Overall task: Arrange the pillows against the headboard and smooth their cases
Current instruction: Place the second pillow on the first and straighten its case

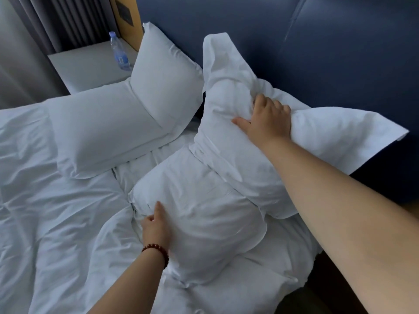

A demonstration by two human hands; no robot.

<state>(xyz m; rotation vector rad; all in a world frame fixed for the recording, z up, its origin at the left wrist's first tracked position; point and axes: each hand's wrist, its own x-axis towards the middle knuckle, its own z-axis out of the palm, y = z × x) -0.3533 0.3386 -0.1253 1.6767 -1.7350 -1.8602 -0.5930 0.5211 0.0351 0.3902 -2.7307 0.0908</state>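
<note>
1. The upright pillow [226, 123] on the right half of the bed is leaning against the blue headboard [328, 53]. Its case is looking pretty crumpled, with one loose flap sticking up and another poking out to the right.
2. Your right hand [267, 120] is gripping that pillow up high. The fingers are curling tight into a wad of case fabric, and the thumb is stretching out to the left across the front.
3. The near pillow [204, 218] is lying flat right in front of it. Its far end is touching the upright one's bottom edge.
4. Your left hand [156, 227] is resting on the near pillow's left edge. One finger is pointing up along the pillow, and the others are curling down into the crease where it's meeting the duvet [45, 211]. I honestly can't tell if it's pinching fabric or just pressing. You're wearing a dark red bead bracelet [157, 251] on that wrist.
5. On the left half, the leaning pillow [163, 75] is propping against the headboard, and the flat pillow [102, 128] is lying in front of it, touching it. Both are looking much smoother than your pair.
6. The duvet is lying rumpled over the rest of the bed.
7. Past the bed's far side, a water bottle [119, 52] is standing upright on a grey nightstand [86, 69]. A wooden panel [123, 17] is sitting beside it and a grey curtain [56, 19] is hanging behind.
</note>
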